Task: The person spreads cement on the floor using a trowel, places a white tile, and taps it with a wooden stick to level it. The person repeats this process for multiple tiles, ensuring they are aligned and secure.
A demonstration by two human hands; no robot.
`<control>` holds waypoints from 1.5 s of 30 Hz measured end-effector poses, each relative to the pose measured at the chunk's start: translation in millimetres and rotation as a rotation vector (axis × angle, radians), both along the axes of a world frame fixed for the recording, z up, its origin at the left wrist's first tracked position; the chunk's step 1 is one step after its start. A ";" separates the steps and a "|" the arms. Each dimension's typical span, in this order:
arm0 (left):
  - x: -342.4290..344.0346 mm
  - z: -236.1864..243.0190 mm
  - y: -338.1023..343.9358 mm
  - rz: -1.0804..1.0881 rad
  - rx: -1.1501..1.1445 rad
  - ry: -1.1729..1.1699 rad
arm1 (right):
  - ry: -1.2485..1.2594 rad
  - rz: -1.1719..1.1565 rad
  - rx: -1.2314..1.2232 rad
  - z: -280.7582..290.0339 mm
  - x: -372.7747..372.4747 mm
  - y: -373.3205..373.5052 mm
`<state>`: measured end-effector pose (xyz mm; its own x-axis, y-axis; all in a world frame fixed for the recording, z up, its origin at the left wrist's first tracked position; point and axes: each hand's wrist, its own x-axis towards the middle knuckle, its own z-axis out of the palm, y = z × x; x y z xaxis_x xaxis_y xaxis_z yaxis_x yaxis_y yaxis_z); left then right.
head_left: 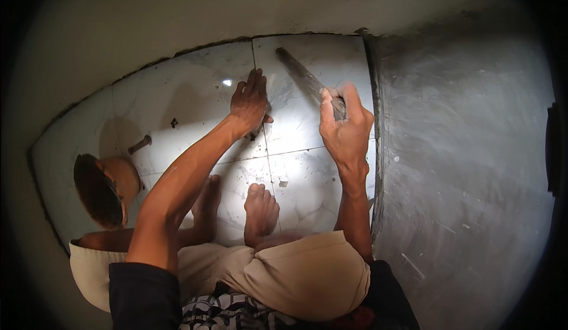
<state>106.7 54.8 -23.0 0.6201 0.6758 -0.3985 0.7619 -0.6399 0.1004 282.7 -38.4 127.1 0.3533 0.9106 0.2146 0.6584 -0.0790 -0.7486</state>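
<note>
A: Where's the stick?
B: Wooden stick (pixel 303 75) is upper centre of frame, running diagonally; far end points up-left, near end sits in the right hand (pixel 346 120)
A: Right grip state?
B: Clamped on the stick, fingers and thumb wrapped round its lower end; can't tell if the far end touches the tile
A: And the left hand (pixel 251 100)?
B: Centre of frame, palm down on the tile floor (pixel 337 58), fingers pointing to the top edge, thumb out to the right. Grip not closed, no object visible in it. It lies over the tile joint (pixel 271 173) that runs up the middle
A: Anything near it?
B: Dark crumbs (pixel 252 136) just below the wrist, another dark clump (pixel 174 123) further left. Small pale chip (pixel 283 184) lower centre, right of the bare foot (pixel 261 211)
A: Left side?
B: Orange-brown bucket (pixel 127 179), dark inside, mouth facing the left edge; can't tell if it's tipped. Brown bolt-shaped piece (pixel 140 145) just above and right of it, not touching
A: Borders?
B: Pale wall (pixel 195 10) across the top, dark uneven gap where it meets the tiles. Smooth grey surface (pixel 455 152) with light scuffs fills the right side
</note>
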 end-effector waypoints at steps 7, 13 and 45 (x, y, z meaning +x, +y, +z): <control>20.5 24.2 39.8 0.050 -0.094 0.085 | -0.162 -0.252 0.092 -17.6 36.9 -19.9; 24.0 27.3 44.7 0.049 -0.116 0.105 | -0.201 -0.243 0.157 -22.2 45.5 -21.6; 9.1 -12.8 133.3 -0.190 -0.018 -0.107 | 0.065 -0.079 -0.028 -17.3 -7.3 -79.8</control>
